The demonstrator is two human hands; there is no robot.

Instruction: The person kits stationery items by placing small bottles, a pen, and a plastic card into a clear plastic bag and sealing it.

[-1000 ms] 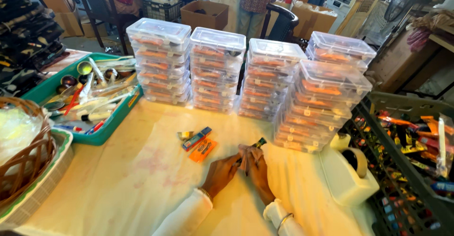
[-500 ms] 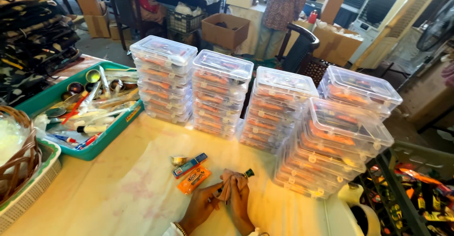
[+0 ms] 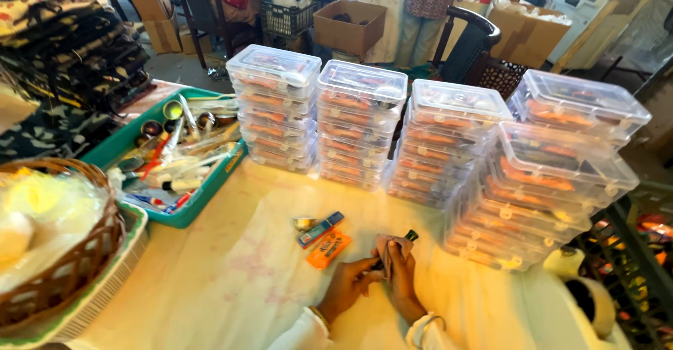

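Note:
Low in the head view, my left hand (image 3: 348,286) and my right hand (image 3: 402,280) meet on the cream tablecloth (image 3: 210,280). Together they pinch a small dark object with a green tip (image 3: 410,236) that sticks out above my right fingers. Just left of my hands lie an orange flat packet (image 3: 328,248), a blue stick-like item (image 3: 320,229) and a small shiny piece (image 3: 303,223). Behind them stand several stacks of clear plastic lidded boxes (image 3: 361,122) with orange contents.
A green tray (image 3: 203,196) of pens and tools sits at left, with a wicker basket (image 3: 70,259) in a shallow tray nearer me. Folded dark fabrics are piled far left. Cardboard boxes, a black chair and a standing person are beyond the table. A dark crate stands at right.
The camera has tilted and shifted so my hands sit lower in the picture. My hands stay closed together on the small object, which has barely moved on the cloth.

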